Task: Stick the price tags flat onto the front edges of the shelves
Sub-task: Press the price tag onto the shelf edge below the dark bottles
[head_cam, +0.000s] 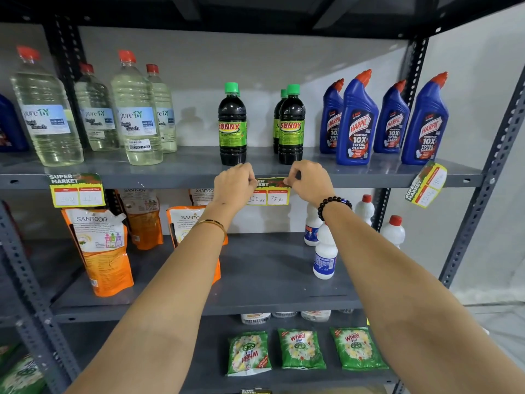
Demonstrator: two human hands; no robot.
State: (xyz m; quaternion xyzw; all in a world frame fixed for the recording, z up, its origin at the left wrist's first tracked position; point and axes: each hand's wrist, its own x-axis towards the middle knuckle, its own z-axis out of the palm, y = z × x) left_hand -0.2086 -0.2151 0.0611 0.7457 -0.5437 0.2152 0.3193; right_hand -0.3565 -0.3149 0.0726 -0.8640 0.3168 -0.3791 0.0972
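- Two bare hands reach up to the front edge of a grey metal shelf (pixel 176 180) on a dark slotted-steel rack.
- Left hand (pixel 233 185), with a thin gold bangle (pixel 211 223) on the wrist, has its fingertips pressed together on the left upper corner of a yellow and green paper price tag (pixel 271 191).
- Right hand (pixel 308 182), with a black bead bracelet (pixel 333 204) on the wrist, pinches the tag's right upper corner.
- That tag sits against the middle of the shelf's front edge, its upper part on the edge and its lower part, with two white handwritten price boxes, hanging below it.
- A second matching price tag (pixel 77 190) is fixed flat near the left end of the same front edge.
- A third matching tag (pixel 426 184) hangs tilted near the right end of that edge.
- On the shelf stand clear bleach bottles with red caps (pixel 136 115) towards the left, dark bottles with green caps (pixel 232 125) in the middle just behind the hands, and blue toilet-cleaner bottles with red spouts (pixel 358 123) towards the right.
- On the shelf below are orange refill pouches (pixel 99 248) at the left and white bottles with red caps (pixel 325 251) at the right.
- Green detergent packets (pixel 301 349) lie on the lowest shelf in view.
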